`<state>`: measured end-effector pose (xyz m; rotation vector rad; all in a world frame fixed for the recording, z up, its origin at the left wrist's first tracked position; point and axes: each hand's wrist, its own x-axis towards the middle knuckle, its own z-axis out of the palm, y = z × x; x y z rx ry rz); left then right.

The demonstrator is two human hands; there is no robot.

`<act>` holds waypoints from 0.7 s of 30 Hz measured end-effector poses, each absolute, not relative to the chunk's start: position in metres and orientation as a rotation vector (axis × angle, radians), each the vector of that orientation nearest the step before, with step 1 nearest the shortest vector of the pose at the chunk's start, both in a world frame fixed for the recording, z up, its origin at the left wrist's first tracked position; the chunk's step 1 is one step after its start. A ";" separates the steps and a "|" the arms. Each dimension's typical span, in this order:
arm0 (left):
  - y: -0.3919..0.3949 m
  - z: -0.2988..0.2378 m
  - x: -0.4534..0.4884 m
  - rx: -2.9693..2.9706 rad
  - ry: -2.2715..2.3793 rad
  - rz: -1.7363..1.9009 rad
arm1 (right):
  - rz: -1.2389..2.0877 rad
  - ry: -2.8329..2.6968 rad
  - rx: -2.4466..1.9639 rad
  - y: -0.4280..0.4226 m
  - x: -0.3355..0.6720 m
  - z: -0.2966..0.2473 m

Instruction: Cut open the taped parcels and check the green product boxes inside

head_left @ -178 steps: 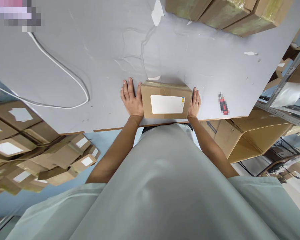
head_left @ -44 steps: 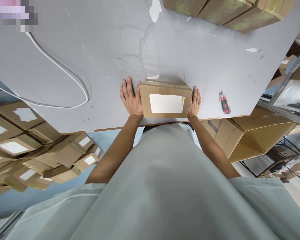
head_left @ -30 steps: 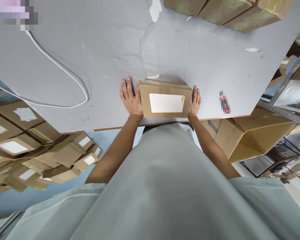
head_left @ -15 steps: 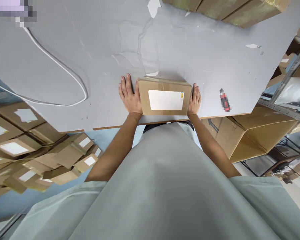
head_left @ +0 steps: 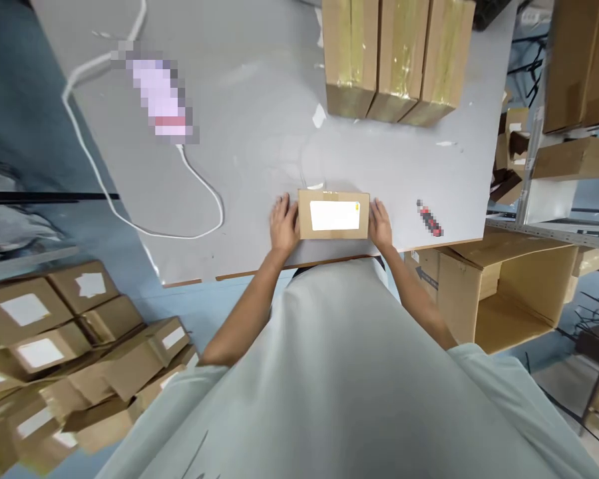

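Note:
A small cardboard box [head_left: 304,216] with a large white label [head_left: 334,215] on its upward-facing side is on the grey table, close to the front edge. My left hand [head_left: 284,223] lies along its left end, fingers stretched forward and slightly apart, thumb against the box. At the right end, my right hand [head_left: 380,223] rests with its fingers extended beside the box. The box sits between both hands; neither wraps round it. Further right on the tabletop is a blurred red and black object [head_left: 430,218].
Three taped cardboard boxes [head_left: 399,60] stand at the table's back. A pixelated pale purple object [head_left: 160,100] with a white cable [head_left: 221,206] lies left. Labelled cartons [head_left: 40,352] are piled below left. An open large carton [head_left: 514,319] and metal shelving [head_left: 534,146] are to the right.
The view has shifted, bringing more of the table's back and the three boxes into sight. Both hands remain at the box's ends; the left fingers are less spread. The box's label faces the camera more squarely.

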<state>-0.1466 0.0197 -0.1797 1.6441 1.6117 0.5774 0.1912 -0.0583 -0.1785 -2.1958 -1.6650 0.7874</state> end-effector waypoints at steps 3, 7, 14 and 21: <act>0.000 -0.164 -0.154 1.484 1.568 0.605 | 0.927 -1.388 -2.056 -0.080 0.195 -0.175; -0.021 -0.145 -0.150 1.335 1.474 0.574 | 1.144 -1.272 -1.824 -0.102 0.173 -0.172; -0.018 -0.097 -0.149 1.286 1.532 0.559 | 1.110 -1.178 -1.724 -0.097 0.147 -0.130; 0.002 -0.072 -0.149 1.530 1.780 0.418 | 1.019 -1.221 -1.937 -0.072 0.161 -0.094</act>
